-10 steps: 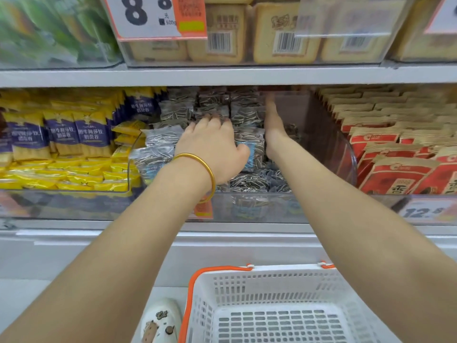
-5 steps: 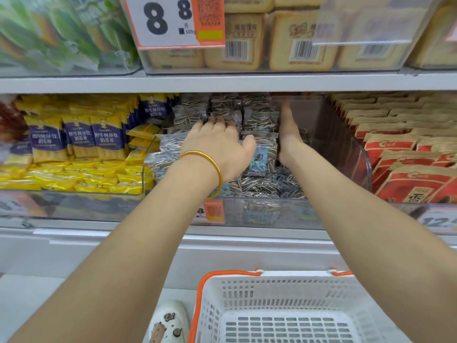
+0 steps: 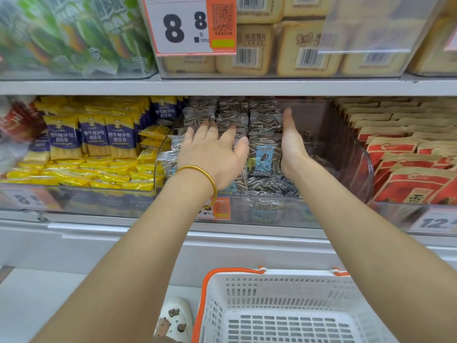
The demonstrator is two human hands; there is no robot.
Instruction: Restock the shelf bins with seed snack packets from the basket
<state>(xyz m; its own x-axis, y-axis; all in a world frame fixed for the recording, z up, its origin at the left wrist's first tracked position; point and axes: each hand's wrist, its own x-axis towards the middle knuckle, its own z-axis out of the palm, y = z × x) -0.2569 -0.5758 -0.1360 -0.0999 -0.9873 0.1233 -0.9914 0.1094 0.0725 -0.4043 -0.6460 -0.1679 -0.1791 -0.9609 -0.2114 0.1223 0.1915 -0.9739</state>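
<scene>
Hands flank seed packets [image 3: 264, 154] in bin [image 3: 366, 169] (both flat, fingers extended).

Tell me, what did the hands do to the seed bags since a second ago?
The left hand lifted off the seed packets with its fingers spread. The right hand drew back a little and stands on edge beside the row, palm toward it. Neither hand holds anything. The packets stay lined up in the clear bin, and the white basket looks empty as before.

Both hands are reaching into the clear bin [image 3: 366, 169] at frame centre: left hand [image 3: 212, 154] lying flat on seed packets [image 3: 264, 154], right hand [image 3: 293, 142] standing edgewise beside them.
</scene>
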